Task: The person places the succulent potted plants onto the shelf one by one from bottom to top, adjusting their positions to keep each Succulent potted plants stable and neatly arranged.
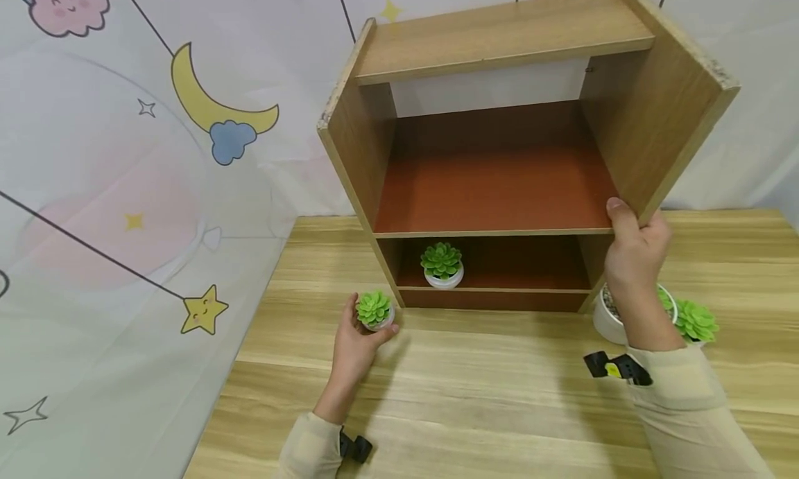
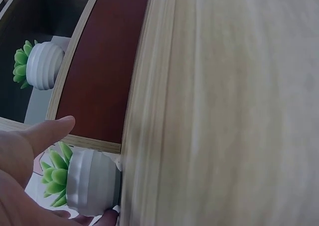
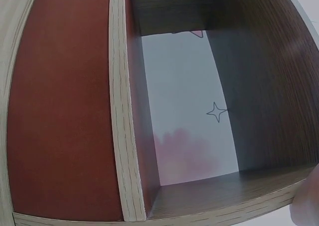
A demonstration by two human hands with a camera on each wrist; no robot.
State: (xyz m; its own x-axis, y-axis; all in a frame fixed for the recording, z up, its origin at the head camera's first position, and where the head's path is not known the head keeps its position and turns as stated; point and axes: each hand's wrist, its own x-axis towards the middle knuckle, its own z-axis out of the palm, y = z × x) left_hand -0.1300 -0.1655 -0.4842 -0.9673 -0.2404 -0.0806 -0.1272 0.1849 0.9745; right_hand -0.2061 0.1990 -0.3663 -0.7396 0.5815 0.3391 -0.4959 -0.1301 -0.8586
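Observation:
My left hand (image 1: 354, 346) is around a small potted succulent (image 1: 374, 308), green in a white ribbed pot, standing on the table beside the shelf's lower left corner. In the left wrist view the thumb (image 2: 52, 132) is straight and apart from the pot, while fingertips show at its far side. My right hand (image 1: 635, 254) grips the right side panel of a wooden shelf unit (image 1: 677, 111), thumb inside and fingers outside. Part of that hand shows at the right wrist view's edge. Another potted succulent (image 1: 442, 264) sits in the lower compartment, toward the left.
Behind my right forearm stand a larger white pot (image 1: 608, 319) and a green succulent (image 1: 696, 321), both partly hidden. The wood-grain table (image 1: 474, 389) extends in front of the shelf. A cloth with printed moon and stars (image 1: 231, 271) hangs behind and at the left.

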